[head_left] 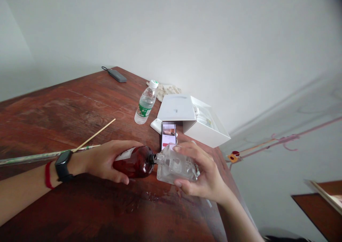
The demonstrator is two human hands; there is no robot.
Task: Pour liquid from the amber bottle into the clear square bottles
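Observation:
My left hand (112, 161) is wrapped round a dark red-brown bottle (136, 162) with a pale label, tipped on its side with its neck to the right. My right hand (200, 169) grips a clear square glass bottle (173, 165), its neck pointing left. The two bottle mouths meet, or nearly so; whether they touch I cannot tell. Below them, small drops of liquid (152, 196) lie on the wooden table (80, 206). A phone (169, 135) with its screen lit is just behind the clear bottle, which covers its lower part.
Behind the hands stand a capped plastic water bottle (145, 104) and an open white box (176, 108). A thin wooden stick (97, 133) and a long plastic-wrapped strip (34, 158) lie at the left. A grey device (117, 74) rests at the far corner; a pink cord (280, 140) hangs at the right.

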